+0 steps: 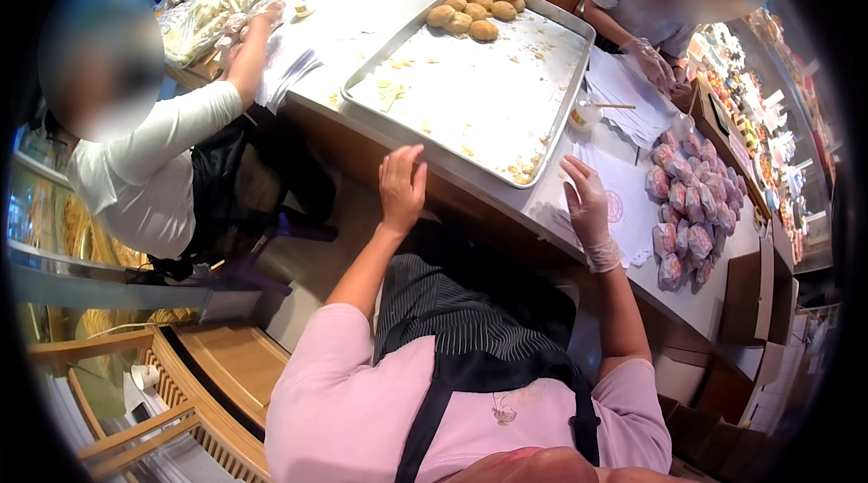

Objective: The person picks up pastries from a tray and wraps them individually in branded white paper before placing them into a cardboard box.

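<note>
My bare left hand [402, 190] hovers by the front edge of a large metal baking tray [475, 86], fingers a little apart and nothing in them. Wearing a clear plastic glove, my right hand [587, 203] is over the left side of a stack of white wrapping papers [620, 178] with a red print. Its thumb and fingers are apart, with no object between them. Round browned pastries [477, 8] are heaped at the tray's far end; crumbs and flakes lie across the rest. Right of the papers is a pile of paper-wrapped pieces [698, 201].
A small tub [584, 115] with a stick across it stands beside the tray. A gloved co-worker [651, 66] is at the far right by more papers [627, 93]; another person [183, 150] sits left. A cardboard box [749, 296] sits at the table's right end.
</note>
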Tool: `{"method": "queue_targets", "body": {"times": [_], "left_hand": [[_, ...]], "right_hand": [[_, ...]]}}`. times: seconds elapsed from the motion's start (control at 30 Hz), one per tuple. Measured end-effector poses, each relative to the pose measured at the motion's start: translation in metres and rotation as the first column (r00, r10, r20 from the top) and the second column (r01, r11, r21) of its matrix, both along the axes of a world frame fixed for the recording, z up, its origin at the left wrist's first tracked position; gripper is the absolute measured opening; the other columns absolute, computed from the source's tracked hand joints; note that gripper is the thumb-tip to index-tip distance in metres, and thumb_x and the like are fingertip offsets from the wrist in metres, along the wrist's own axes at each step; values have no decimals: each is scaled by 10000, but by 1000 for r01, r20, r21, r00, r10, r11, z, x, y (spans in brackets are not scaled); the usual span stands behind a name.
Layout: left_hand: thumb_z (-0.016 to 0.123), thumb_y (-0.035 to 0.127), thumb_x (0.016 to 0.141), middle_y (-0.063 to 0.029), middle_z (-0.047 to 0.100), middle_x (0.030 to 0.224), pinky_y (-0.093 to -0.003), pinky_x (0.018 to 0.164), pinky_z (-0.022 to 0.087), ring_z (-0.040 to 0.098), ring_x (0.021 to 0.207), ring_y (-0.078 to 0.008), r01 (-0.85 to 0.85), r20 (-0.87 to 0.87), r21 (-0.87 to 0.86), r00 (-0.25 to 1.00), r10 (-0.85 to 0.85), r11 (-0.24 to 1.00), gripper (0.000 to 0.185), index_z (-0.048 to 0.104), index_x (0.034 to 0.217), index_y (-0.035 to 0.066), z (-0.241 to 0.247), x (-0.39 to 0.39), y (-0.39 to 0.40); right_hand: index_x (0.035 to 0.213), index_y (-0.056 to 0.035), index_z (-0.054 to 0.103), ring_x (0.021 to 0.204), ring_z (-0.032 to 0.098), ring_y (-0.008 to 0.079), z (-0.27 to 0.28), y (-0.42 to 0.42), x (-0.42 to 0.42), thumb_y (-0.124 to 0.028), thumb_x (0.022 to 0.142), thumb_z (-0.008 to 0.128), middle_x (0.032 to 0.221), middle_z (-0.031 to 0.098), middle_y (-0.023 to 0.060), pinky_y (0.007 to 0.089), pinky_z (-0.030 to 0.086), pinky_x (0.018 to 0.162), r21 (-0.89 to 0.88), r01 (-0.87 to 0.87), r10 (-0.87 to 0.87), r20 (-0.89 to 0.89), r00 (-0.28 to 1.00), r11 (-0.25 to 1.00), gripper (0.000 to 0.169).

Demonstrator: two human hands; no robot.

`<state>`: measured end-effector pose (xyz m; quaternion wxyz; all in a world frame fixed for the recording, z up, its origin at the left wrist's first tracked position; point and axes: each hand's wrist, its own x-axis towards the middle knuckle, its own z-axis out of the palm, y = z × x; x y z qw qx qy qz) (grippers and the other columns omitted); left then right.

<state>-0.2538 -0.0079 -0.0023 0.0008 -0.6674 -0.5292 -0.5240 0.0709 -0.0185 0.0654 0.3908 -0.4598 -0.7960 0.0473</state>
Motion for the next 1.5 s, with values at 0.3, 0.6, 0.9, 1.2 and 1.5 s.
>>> {"method": "queue_targets", "body": {"times": [0.3, 0.6, 0.9, 1.2, 1.5], "left_hand": [[530, 164, 968, -115, 652, 951, -330, 807, 486, 621, 866, -191, -274, 461, -21, 851, 253, 961, 216, 607, 1055, -19, 10, -107, 143], [380, 200, 1023, -102, 685, 954, -308, 905, 438, 634, 950, -200, 31, 478, -43, 879, -7, 999, 325, 592, 1166, 2, -13, -122, 168], [385, 111, 901, -205, 651, 994, -377, 837, 493, 642, 919, -358, -86, 280, -24, 956, 89, 996, 324, 618, 1075, -31, -17, -134, 170], [349, 148, 883, -207, 650, 1063, -362, 911, 464, 626, 997, -314, -105, 282, -130, 949, 139, 986, 401, 606, 1102, -68, -17, -135, 165], [344, 145, 895, -220, 657, 1003, -370, 855, 490, 650, 929, -328, -76, 300, -119, 948, 109, 990, 373, 602, 1082, -47, -12, -130, 169]], "right_hand": [[1254, -56, 547, 1166, 540, 344, 28, 85, -58, -103, 864, 630, 1260, 569, 177, 378, 438, 978, -157, -159, 156, -32, 987, 975, 402], [1339, -88, 519, 1275, 473, 295, 24, 259, -87, -320, 912, 626, 1338, 532, 166, 360, 354, 1082, -412, -96, 79, -59, 995, 906, 498], [1317, -99, 554, 1267, 475, 314, -12, 433, -124, -198, 911, 568, 1354, 523, 178, 366, 357, 1077, -305, -26, 43, 47, 998, 952, 418], [1367, -180, 504, 1288, 450, 304, -45, 507, -164, -307, 895, 608, 1388, 499, 136, 362, 348, 1090, -352, -132, 157, 42, 987, 926, 500], [1297, -183, 560, 1106, 545, 300, -43, 431, -140, -127, 889, 615, 1191, 576, 149, 349, 427, 987, -537, -191, 176, -79, 981, 822, 415]]}}
